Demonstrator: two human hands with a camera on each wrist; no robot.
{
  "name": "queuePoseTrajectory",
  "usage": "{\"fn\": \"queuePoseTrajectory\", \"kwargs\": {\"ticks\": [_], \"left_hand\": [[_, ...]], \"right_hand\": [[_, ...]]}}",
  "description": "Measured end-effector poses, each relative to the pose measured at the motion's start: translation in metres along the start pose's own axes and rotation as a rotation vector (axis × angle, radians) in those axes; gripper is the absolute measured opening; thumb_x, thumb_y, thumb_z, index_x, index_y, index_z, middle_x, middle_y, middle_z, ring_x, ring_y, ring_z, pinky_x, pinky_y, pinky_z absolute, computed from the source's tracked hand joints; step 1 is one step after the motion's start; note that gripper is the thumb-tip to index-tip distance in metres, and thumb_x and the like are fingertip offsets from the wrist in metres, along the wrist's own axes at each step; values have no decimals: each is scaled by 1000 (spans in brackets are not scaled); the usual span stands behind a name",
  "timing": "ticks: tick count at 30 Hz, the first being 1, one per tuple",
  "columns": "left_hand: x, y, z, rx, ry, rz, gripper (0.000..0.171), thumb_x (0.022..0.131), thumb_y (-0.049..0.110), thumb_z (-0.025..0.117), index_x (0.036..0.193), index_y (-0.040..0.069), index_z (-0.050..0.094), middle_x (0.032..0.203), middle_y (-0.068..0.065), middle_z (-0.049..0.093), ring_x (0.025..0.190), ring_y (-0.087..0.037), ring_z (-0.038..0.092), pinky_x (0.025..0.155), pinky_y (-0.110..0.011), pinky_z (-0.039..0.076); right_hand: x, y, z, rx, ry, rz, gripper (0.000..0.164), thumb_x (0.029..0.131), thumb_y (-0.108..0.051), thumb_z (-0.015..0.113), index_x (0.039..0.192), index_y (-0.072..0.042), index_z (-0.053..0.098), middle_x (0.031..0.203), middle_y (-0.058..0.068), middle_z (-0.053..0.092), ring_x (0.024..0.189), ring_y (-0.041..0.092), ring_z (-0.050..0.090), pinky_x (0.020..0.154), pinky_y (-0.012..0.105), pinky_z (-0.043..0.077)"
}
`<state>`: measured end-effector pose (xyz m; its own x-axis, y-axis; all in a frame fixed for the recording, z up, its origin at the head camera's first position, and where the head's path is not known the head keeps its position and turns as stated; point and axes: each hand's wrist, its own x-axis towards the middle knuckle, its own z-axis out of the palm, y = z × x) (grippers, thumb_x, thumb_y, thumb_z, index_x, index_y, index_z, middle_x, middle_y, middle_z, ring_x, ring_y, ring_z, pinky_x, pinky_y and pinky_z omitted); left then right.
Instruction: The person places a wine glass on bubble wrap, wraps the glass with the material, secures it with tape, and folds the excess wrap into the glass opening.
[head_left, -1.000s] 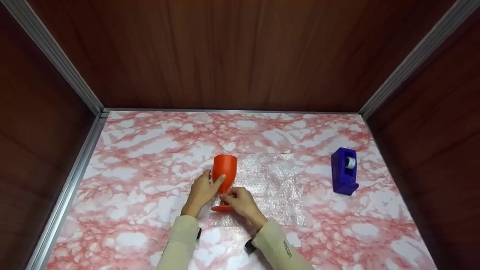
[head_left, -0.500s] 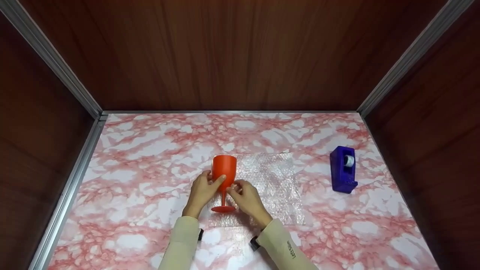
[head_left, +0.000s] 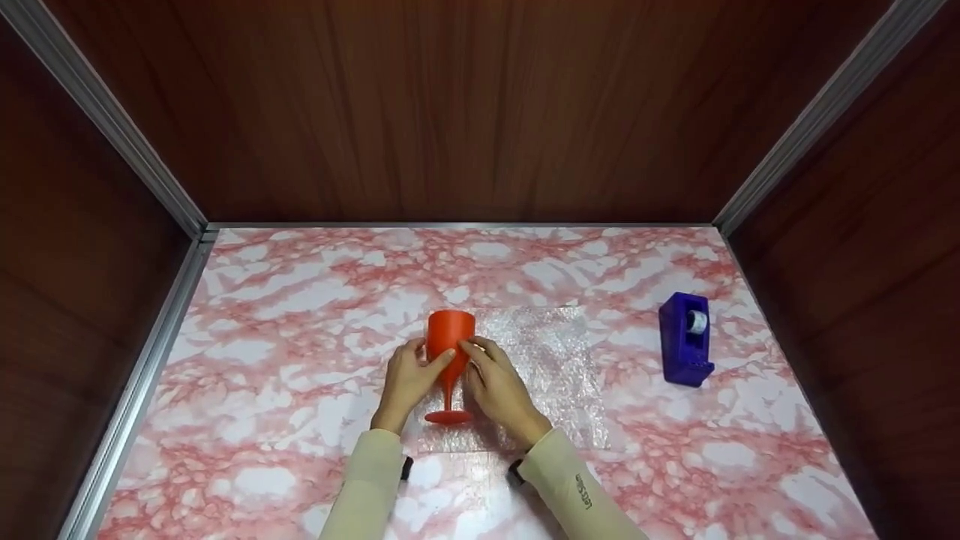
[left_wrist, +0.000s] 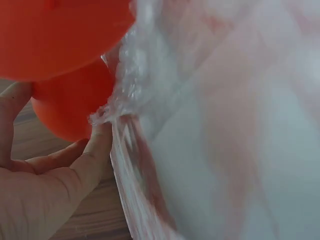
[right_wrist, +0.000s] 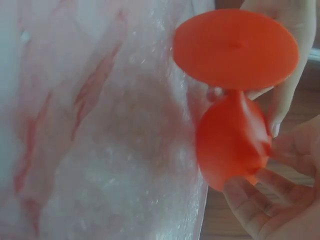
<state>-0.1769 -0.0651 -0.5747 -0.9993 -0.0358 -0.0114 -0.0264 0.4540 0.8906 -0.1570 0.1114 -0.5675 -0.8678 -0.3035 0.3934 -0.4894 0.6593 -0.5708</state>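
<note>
An orange goblet (head_left: 451,330) lies over the left part of a clear bubble wrap sheet (head_left: 544,367), its foot toward the person. My left hand (head_left: 409,384) holds the bowl from the left, thumb across its upper side. From the right, my right hand (head_left: 506,388) grips the bowl with its fingertips. The right wrist view shows the goblet's round foot (right_wrist: 235,47) facing the camera, with my right fingers (right_wrist: 250,205) against the bowl beyond. Bubble wrap (left_wrist: 132,80) appears close beside the bowl in the left wrist view. My left fingertips beneath the bowl are partly hidden.
A blue tape dispenser (head_left: 684,349) with a roll of tape stands to the right on the pink-and-white marbled table (head_left: 300,300). Dark wood panels (head_left: 465,112) with metal edge rails enclose the table at the back and both sides.
My right hand has moved from the goblet's stem up to the right side of its bowl. My left hand keeps its hold, and the goblet stays nearly in place.
</note>
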Motion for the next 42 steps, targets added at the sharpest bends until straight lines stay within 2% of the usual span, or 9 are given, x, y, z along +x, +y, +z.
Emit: {"fn": "queuePoseTrajectory", "kwargs": {"ticks": [6,11,18,24,31,37,42], "left_hand": [[-2,1,3,-77,-18,-46,68,88,40,78,128,-10,58,116,-22,68,101,-31,67,87,-45,54],[-2,6,8,-46,7,-33,70,85,41,79,128,-9,57,111,-20,69,99,-30,67,86,-44,54],[-2,10,16,3,57,-64,71,81,43,83,123,-9,59,101,-16,66,88,-28,61,81,-44,51],[-1,14,20,51,73,-39,71,80,45,83,122,-7,61,103,-15,62,90,-29,59,81,-45,49],[-1,20,26,120,78,-37,71,79,45,82,124,-5,60,107,-16,60,94,-30,58,83,-44,50],[-2,26,27,165,59,-17,73,80,46,81,127,-5,58,112,-18,58,96,-31,58,85,-46,50],[-4,29,26,141,36,40,68,83,40,81,128,-7,59,109,-19,58,91,-31,57,82,-46,50]], "right_hand": [[-2,4,-3,-2,-43,22,43,94,2,63,136,1,59,136,18,56,121,30,57,100,41,47],[-3,8,-6,-25,-37,33,42,94,0,64,136,0,60,134,16,57,122,31,56,102,43,45],[-6,12,-11,-32,-46,23,43,93,-1,64,136,1,58,132,16,59,121,31,57,102,43,46],[-8,18,-12,-70,-21,-9,43,93,-3,64,135,2,59,132,19,57,121,34,54,102,44,45],[-14,22,-11,-84,-27,-27,54,92,-3,66,145,-6,52,135,19,55,120,34,56,99,46,48],[-15,27,-13,-41,-26,-47,52,92,0,64,143,0,52,134,22,55,120,36,57,100,45,47],[-20,34,-16,5,-44,-53,53,92,4,62,144,4,49,136,23,54,121,36,57,100,44,47]]}}
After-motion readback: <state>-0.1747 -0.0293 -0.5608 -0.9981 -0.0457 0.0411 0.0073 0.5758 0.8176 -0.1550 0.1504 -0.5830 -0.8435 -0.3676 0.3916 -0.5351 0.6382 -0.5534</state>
